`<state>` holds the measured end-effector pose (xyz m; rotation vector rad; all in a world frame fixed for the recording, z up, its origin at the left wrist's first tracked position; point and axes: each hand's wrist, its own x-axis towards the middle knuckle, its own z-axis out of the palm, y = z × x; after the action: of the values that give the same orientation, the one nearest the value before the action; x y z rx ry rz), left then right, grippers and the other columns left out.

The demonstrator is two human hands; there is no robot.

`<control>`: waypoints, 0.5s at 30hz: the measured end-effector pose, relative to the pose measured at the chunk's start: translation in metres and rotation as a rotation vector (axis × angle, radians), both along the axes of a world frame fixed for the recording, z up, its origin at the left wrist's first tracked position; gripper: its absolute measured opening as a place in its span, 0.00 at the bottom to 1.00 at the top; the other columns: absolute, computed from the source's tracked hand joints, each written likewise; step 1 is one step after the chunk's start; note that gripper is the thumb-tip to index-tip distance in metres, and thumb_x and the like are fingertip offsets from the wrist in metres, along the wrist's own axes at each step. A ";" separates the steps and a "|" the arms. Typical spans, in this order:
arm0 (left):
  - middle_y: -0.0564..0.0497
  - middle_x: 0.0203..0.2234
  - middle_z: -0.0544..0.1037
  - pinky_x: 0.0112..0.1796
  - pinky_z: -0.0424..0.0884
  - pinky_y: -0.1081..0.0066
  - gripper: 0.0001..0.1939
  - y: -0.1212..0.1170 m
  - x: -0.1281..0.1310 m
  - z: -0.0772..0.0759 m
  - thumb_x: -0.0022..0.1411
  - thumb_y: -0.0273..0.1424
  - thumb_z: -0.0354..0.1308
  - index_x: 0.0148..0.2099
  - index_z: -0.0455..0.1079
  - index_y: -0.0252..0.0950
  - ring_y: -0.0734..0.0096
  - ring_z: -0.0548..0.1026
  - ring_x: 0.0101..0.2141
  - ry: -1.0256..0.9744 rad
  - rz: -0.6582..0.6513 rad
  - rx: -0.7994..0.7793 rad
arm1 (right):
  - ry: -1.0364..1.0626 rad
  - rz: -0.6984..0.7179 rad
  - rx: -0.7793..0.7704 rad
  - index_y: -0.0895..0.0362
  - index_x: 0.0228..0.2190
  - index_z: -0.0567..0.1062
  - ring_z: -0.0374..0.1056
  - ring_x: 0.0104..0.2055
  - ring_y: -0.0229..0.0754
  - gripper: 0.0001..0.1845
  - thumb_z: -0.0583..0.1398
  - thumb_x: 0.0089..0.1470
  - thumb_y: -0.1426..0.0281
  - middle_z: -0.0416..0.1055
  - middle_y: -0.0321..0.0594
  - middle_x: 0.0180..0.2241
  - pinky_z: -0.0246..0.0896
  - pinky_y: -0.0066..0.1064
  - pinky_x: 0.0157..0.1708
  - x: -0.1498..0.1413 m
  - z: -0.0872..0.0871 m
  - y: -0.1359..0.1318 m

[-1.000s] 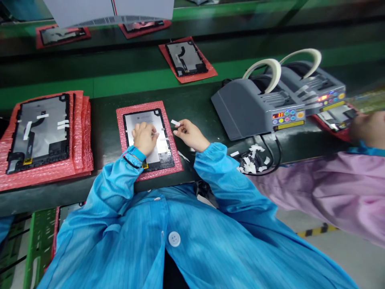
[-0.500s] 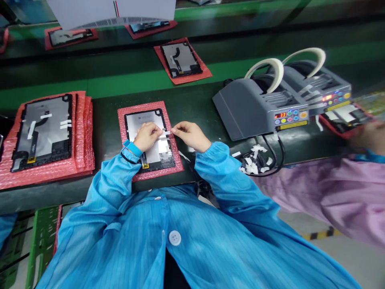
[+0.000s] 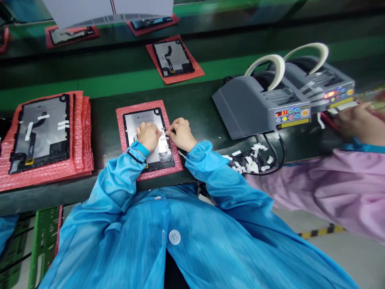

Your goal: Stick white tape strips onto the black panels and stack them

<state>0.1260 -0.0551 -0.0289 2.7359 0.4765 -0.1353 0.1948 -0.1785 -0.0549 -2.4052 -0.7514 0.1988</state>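
Note:
A tablet screen panel (image 3: 164,160), silver-backed with a black frame, lies on a sheet of pink bubble wrap (image 3: 177,166) in front of me. My left hand (image 3: 149,137) rests over its middle, fingers closed near the right edge. At that same edge my right hand (image 3: 182,135) is pinched, its fingertips almost meeting the left ones. Between them shows a small white strip of tape (image 3: 164,134), which both hands seem to grip. Other white strips lie along the edge just below. The left hand covers part of the panel's centre.
Left stands a stack of pink-wrapped panels (image 3: 45,132). Two grey tape dispensers (image 3: 255,104) sit at right, with tape scraps (image 3: 251,162) and cables below. A co-worker's hand (image 3: 362,122) is beyond them. Another wrapped panel (image 3: 174,58) lies on the green strip behind.
My fingers have come closer together at the panel's right edge, and less of the tape strip shows. The co-worker's hand has shifted up toward the far dispenser. The view has shifted slightly.

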 end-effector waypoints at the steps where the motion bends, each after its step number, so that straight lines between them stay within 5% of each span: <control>1: 0.43 0.41 0.72 0.46 0.59 0.57 0.11 0.000 0.000 0.000 0.62 0.34 0.50 0.32 0.70 0.36 0.51 0.64 0.49 0.000 -0.003 0.004 | -0.003 0.003 -0.006 0.58 0.23 0.73 0.57 0.43 0.47 0.05 0.59 0.48 0.72 0.63 0.45 0.37 0.55 0.42 0.45 0.000 0.000 0.000; 11: 0.41 0.37 0.72 0.45 0.59 0.52 0.08 0.000 -0.002 -0.003 0.58 0.30 0.54 0.26 0.66 0.35 0.47 0.64 0.48 -0.100 -0.009 -0.055 | -0.092 0.005 0.002 0.58 0.22 0.75 0.57 0.41 0.48 0.09 0.58 0.49 0.67 0.62 0.45 0.33 0.52 0.46 0.47 0.003 -0.003 -0.005; 15: 0.42 0.37 0.72 0.44 0.59 0.53 0.07 0.001 -0.004 -0.003 0.56 0.31 0.57 0.28 0.65 0.36 0.48 0.64 0.46 -0.131 0.027 -0.075 | -0.166 0.026 0.023 0.58 0.32 0.77 0.57 0.42 0.48 0.12 0.53 0.53 0.72 0.64 0.47 0.35 0.52 0.45 0.47 -0.013 0.003 -0.015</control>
<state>0.1225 -0.0546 -0.0322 2.6437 0.4615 0.0318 0.1822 -0.1938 -0.0522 -2.4128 -0.8549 0.0007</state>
